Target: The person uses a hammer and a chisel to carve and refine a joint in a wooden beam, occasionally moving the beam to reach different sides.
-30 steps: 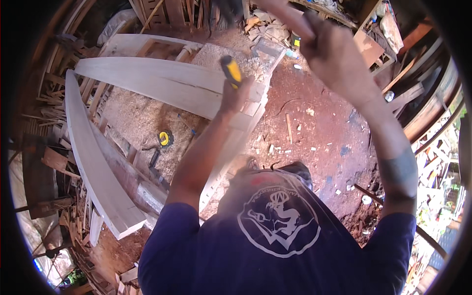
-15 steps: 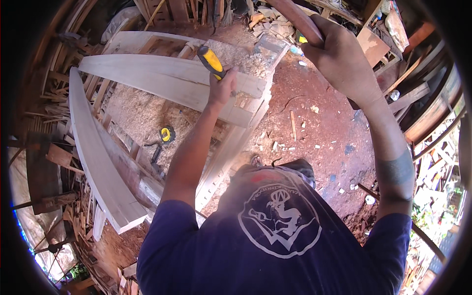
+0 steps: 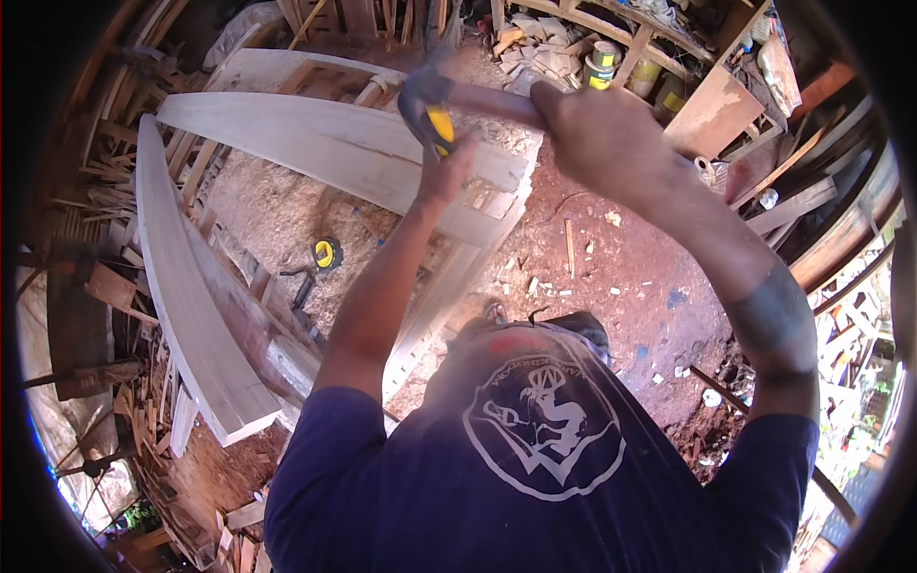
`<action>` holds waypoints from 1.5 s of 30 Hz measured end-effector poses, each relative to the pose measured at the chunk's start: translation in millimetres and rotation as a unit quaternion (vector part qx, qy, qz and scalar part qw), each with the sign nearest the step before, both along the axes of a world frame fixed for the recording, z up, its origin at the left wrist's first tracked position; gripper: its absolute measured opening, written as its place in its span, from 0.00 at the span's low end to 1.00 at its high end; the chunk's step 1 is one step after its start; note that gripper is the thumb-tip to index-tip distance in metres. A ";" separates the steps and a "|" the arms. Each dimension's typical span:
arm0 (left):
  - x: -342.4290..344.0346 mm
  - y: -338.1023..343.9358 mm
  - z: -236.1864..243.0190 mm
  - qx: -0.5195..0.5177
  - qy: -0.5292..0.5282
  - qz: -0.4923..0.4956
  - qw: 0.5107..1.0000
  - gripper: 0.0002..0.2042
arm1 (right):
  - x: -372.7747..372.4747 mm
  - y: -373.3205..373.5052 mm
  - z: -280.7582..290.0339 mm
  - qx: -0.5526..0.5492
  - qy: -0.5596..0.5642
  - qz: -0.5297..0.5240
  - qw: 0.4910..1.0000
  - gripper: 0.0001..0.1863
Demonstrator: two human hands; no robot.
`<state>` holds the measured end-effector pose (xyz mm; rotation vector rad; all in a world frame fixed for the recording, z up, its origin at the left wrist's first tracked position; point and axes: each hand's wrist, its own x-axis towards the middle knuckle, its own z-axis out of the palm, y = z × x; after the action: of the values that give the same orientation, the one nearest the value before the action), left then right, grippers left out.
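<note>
Swung down and leftward from near the upper edge half a second earlier, a worker's right hand (image 3: 607,143) now brings a hammer (image 3: 492,102) level with the top of a yellow-and-black chisel (image 3: 439,124) in the left hand (image 3: 449,172). Seen from the head camera, the right hand is closed tight around the hammer's handle, apparently well back from its head to lend the swing reach. Blur hides whether hammer and chisel touch. The left hand is wrapped around the chisel, its butt jutting above the fist, likely to steady it while leaving its end exposed; the blade's tip cannot be made out. Beneath the left hand, and stretching away to its left, lies a wide pale board (image 3: 306,138); a tape measure (image 3: 327,254) rests lower left of that hand, among wood shavings (image 3: 258,191).
</note>
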<state>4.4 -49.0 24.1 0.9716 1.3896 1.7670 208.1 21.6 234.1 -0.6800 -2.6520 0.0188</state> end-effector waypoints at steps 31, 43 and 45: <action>-12.5 -12.8 6.8 0.010 -0.007 -0.047 0.999 0.19 | 42.4 17.9 2.5 -0.119 0.138 -0.006 0.983 0.19; -13.0 -9.9 -6.3 0.010 0.009 -0.020 1.000 0.20 | 25.7 3.3 45.5 -0.150 0.177 0.037 0.972 0.08; -11.3 -8.7 -5.9 0.008 0.010 -0.004 1.000 0.20 | 22.7 -11.7 60.1 -0.112 0.216 0.045 0.969 0.06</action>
<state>-6.9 -57.8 18.2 1.0041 1.3840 1.7684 230.7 9.9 294.2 -0.5498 -2.2717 0.4464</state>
